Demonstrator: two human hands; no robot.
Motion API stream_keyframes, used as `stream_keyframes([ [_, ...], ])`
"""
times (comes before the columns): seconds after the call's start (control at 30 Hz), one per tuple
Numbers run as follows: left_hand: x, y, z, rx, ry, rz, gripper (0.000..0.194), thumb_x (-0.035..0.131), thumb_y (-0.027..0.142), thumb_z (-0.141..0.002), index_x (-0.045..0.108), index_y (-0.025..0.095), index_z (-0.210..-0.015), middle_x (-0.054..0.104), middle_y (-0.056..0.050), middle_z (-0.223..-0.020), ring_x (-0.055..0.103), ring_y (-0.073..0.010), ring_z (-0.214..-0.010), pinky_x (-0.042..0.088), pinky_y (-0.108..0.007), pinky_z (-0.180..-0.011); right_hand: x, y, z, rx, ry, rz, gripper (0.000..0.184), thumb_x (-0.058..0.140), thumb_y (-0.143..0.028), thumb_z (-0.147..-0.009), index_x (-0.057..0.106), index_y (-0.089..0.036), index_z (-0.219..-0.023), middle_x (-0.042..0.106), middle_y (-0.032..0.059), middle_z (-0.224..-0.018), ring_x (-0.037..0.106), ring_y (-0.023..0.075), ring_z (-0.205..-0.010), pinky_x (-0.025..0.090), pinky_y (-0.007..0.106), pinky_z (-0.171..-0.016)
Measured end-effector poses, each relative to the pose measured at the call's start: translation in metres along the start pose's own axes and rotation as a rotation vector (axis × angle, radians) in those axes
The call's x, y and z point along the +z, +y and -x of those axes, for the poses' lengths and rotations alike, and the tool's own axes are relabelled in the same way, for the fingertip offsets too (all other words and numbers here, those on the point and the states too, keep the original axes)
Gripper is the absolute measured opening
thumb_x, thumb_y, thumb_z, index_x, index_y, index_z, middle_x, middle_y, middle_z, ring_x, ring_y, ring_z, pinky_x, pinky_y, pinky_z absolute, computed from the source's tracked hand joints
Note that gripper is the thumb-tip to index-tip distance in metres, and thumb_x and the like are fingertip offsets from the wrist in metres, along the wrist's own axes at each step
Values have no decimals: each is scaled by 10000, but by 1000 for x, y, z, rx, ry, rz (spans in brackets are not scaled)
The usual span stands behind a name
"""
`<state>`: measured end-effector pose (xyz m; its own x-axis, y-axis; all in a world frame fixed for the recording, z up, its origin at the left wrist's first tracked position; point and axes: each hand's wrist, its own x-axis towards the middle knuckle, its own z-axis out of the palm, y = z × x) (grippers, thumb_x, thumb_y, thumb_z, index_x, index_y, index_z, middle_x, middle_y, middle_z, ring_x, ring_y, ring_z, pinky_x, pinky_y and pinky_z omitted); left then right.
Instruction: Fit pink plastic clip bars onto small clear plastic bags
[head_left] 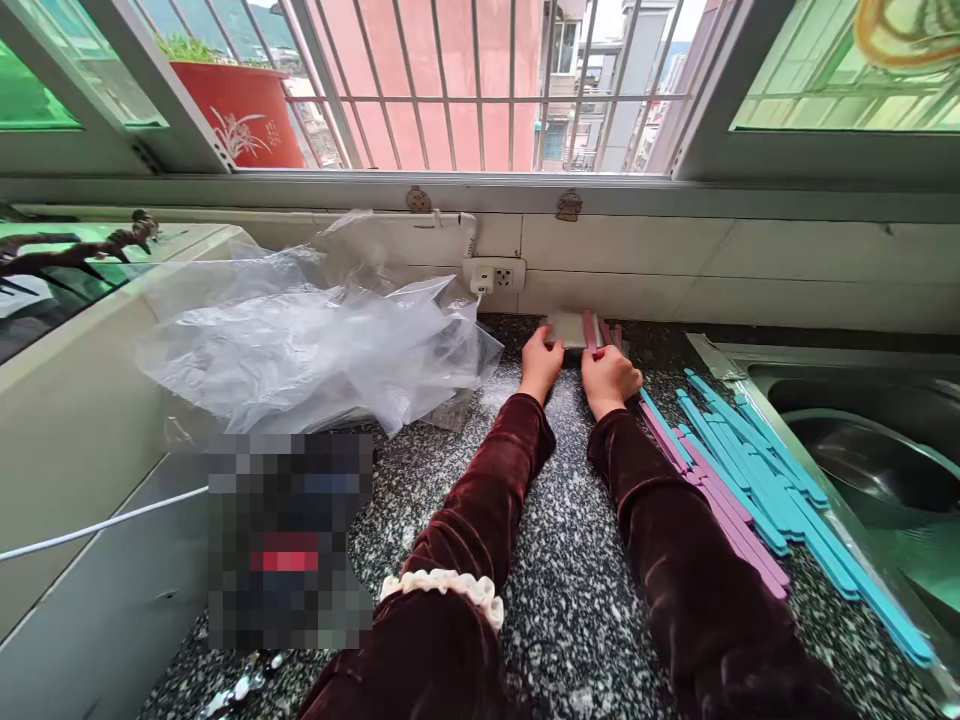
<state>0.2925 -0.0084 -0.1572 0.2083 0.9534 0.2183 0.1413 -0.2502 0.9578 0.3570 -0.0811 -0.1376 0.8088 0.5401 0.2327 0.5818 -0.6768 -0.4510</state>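
Observation:
At the back of the speckled counter, my left hand (541, 362) is closed on the near left edge of a small pale grey, flat-topped block (567, 328), which looks like a pack or box. My right hand (611, 378) is closed around a pink flat strip (589, 330) at the block's right side. A couple more reddish-pink strips stand just beyond my right fingers, partly hidden. To the right of my right forearm lies a loose pile of pink strips (739, 535) and teal strips (757, 470). The ends of some are covered by my sleeve.
Crumpled clear plastic bags (322, 340) spread over the left back of the counter. A blurred dark object (289, 540) lies nearer on the left, by a white cable (105, 525). A metal sink (739, 390) borders the right. A wall socket (504, 276) holds a plug behind.

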Motion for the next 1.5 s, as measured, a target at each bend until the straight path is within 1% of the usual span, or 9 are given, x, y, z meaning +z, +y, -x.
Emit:
stream_keyframes([
  [0.27,-6,7,8,-15,-24,-120,556,567,137,-754,444,53,-1290,690,-118,-896,634,-194,-831,474,-283,-810,-2,-1,-5,30,-64,26,314,547,-459,-776,688,-196,-876,700,137,-861,652,273,-853,400,374,-743],
  [0.4,-18,7,22,-17,-45,-126,565,556,141,-762,418,73,-1306,682,-89,-854,622,-176,-789,471,-272,-780,-2,1,4,-63,-17,66,323,541,-450,-792,675,-169,-876,697,151,-836,644,265,-817,367,394,-763],
  [0.7,-68,9,76,-32,-35,-162,422,554,171,-781,498,113,-1195,640,-40,-775,594,-159,-748,468,-282,-767,-7,16,42,-363,85,98,289,444,-305,-827,666,-120,-848,676,151,-774,597,240,-741,304,355,-708],
  [0.87,-114,27,123,39,-29,-121,145,509,172,-810,593,166,-928,578,-3,-645,539,-137,-621,459,-258,-663,-25,9,70,-501,80,11,306,391,-277,-831,638,-133,-937,675,141,-879,582,236,-795,311,336,-722],
  [0.93,-145,49,129,188,53,-88,121,469,196,-837,590,189,-830,571,0,-657,526,-124,-617,449,-240,-653,-39,-10,77,-527,74,-52,303,386,-271,-830,628,-138,-956,674,133,-926,579,238,-831,318,332,-744],
  [1.03,-204,94,112,378,244,-48,168,419,241,-875,576,188,-898,579,-7,-711,536,-117,-643,445,-224,-668,-66,-58,86,-626,100,-155,296,379,-262,-845,622,-153,-974,673,108,-945,575,224,-865,325,330,-807],
  [1.17,-277,138,57,303,411,-231,173,439,166,-848,558,153,-972,567,-23,-701,563,-144,-694,454,-261,-753,-103,-136,102,-893,106,-232,274,404,-256,-855,641,-156,-950,677,94,-950,582,204,-877,341,306,-824],
  [1.33,-322,132,1,114,231,-647,153,572,41,-638,585,163,-729,631,-96,-796,583,-256,-971,395,-378,-938,-117,-218,120,-1160,-37,-113,270,416,-236,-860,653,-155,-963,672,109,-1004,580,226,-951,375,302,-803],
  [1.5,-327,105,-33,40,75,-729,276,612,14,-505,438,203,-406,529,-40,-476,631,-258,-764,470,-345,-803,-102,-267,110,-1096,-330,-9,226,490,-197,-830,676,-166,-956,684,98,-1007,595,202,-948,418,260,-777],
])
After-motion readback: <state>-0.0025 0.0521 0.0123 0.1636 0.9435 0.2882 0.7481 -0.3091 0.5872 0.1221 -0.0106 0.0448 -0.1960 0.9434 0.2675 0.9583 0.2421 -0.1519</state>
